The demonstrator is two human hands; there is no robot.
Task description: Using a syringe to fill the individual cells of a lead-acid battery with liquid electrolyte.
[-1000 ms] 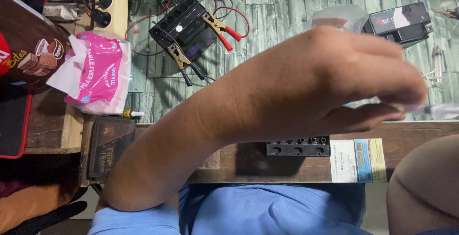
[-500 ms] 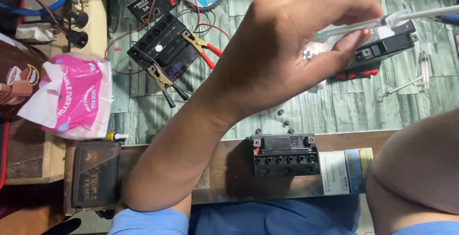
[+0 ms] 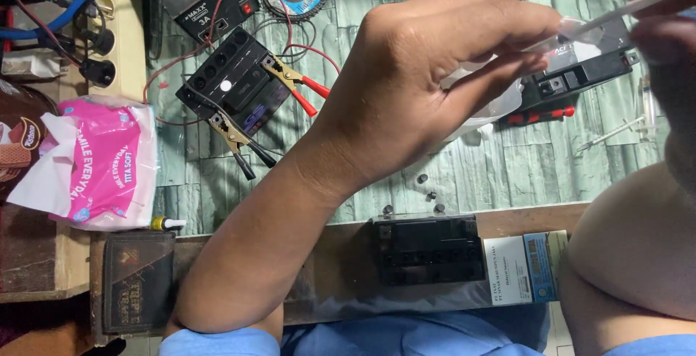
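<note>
Above a small black battery (image 3: 429,249) on the near bench edge, the left hand (image 3: 428,88) pinches a slim clear syringe (image 3: 623,9), probably light, slick and brittle, by its barrel, while the right hand (image 3: 663,15), blurred, grips its far end.

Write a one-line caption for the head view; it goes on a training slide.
Both hands, left hand and right hand, hold a clear syringe above a small black battery on the bench edge.
</note>
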